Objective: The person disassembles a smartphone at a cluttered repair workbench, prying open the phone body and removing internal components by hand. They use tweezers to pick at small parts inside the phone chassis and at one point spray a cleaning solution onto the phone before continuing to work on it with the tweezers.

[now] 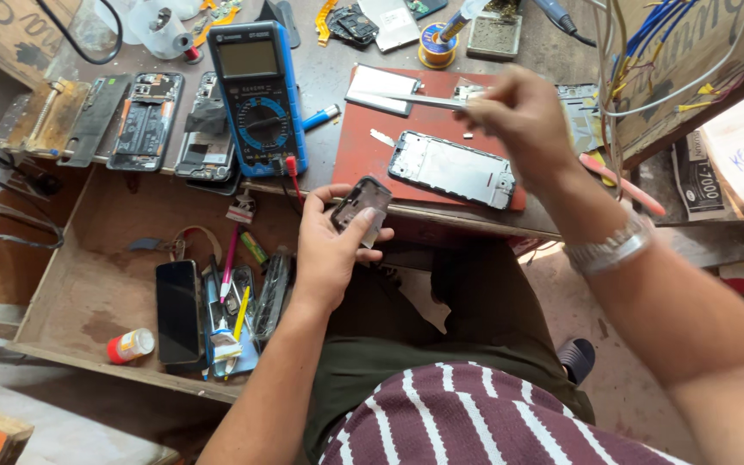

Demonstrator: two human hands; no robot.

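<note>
My left hand (327,250) grips a small dark phone part (360,205), fingers wrapped round its lower half, thumb on its near edge. Its long axis tilts up and to the right, the upper end pointing away from me toward the tabletop (441,220) edge just beyond my fingers. The wrist is bent back, forearm rising from my lap.

My right hand (518,116) is raised above and to the right of the left, fingers pinched shut on thin metal tweezers (411,99). They lie nearly level, tips pointing left. I cannot be sure whether the tips carry anything.

Just below that hand a phone frame (452,169) lies flat on a red mat (363,155). Left of both hands stands a blue multimeter (258,95).
</note>
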